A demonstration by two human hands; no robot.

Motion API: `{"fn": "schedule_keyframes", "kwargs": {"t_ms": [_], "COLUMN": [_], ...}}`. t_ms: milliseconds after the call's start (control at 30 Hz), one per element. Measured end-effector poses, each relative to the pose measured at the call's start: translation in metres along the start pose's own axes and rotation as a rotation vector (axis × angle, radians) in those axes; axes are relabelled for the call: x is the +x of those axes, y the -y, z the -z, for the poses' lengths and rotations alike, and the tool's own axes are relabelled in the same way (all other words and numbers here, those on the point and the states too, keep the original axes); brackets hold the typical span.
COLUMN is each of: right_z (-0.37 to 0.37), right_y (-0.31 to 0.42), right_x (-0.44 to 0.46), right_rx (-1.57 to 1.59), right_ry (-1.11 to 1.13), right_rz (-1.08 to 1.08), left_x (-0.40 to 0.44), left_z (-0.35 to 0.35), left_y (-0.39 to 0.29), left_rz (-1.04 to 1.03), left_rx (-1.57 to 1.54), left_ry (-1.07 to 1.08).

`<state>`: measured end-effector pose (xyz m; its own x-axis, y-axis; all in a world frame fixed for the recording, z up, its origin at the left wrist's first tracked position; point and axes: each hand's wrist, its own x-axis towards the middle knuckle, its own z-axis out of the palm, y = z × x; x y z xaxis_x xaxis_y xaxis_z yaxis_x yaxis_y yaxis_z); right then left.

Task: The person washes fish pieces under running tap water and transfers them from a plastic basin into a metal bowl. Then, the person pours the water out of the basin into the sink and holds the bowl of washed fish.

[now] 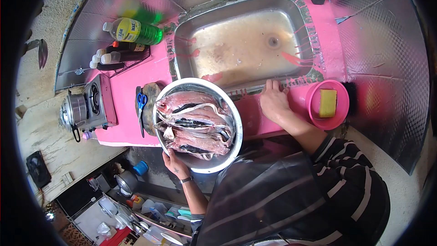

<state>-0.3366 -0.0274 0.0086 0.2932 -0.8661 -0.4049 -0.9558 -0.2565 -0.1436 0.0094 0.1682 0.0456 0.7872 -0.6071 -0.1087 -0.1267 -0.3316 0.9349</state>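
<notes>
A round metal basin (237, 142) with several split, gutted fish (195, 123) in it is tilted toward me at the counter's front edge. My left hand (176, 166) grips its lower left rim, its fingers partly hidden under the basin. On the front rim of the metal sink (246, 83) rests my right hand (274, 100), fingers stretched out and holding nothing. Left of the basin, blue-handled scissors (142, 102) and a dark knife (140, 114) lie by a round wooden chopping board (152, 98), which the basin partly covers.
A pink bowl (314, 111) with a yellow sponge (327, 103) stands right of my right hand. At the left are a gas stove (105, 100), a metal pot (78, 109), a green soap bottle (136, 31) and dark sauce bottles (120, 57). A dish rack (150, 221) stands below left.
</notes>
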Motion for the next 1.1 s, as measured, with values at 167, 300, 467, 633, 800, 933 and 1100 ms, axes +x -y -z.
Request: {"fn": "schedule_keyframes", "kwargs": {"t_ms": [167, 300, 467, 633, 800, 933, 1100], "right_z": [-0.0019, -0.0029, -0.002, -0.004, -0.0035, -0.0016, -0.0011], "right_y": [0.0006, -0.0001, 0.0004, -0.0003, -0.0011, -0.0007, -0.0001], "right_x": [-0.0002, 0.0, 0.0, 0.0007, 0.0007, 0.0011, 0.0004], "right_rx": [-0.007, -0.011, -0.005, -0.007, -0.007, 0.008, -0.004], "right_ry": [-0.017, -0.015, -0.006, -0.01, -0.003, 0.011, 0.013], "right_rz": [-0.004, -0.001, -0.004, -0.003, 0.002, -0.002, -0.005], "left_x": [0.0017, 0.0017, 0.0011, 0.0028, 0.0024, 0.0025, 0.0011], "left_z": [0.0031, 0.0031, 0.0031, 0.0048, 0.0033, 0.004, 0.0018], "left_y": [0.0045, 0.0057, 0.0048, 0.0083, 0.007, 0.0064, 0.003], "left_rz": [0.012, 0.01, 0.021, 0.013, 0.005, -0.001, -0.002], "left_rx": [-0.032, -0.036, -0.042, -0.04, -0.047, -0.034, -0.015], "left_ry": [0.002, -0.004, -0.006, -0.005, -0.006, -0.005, -0.008]}}
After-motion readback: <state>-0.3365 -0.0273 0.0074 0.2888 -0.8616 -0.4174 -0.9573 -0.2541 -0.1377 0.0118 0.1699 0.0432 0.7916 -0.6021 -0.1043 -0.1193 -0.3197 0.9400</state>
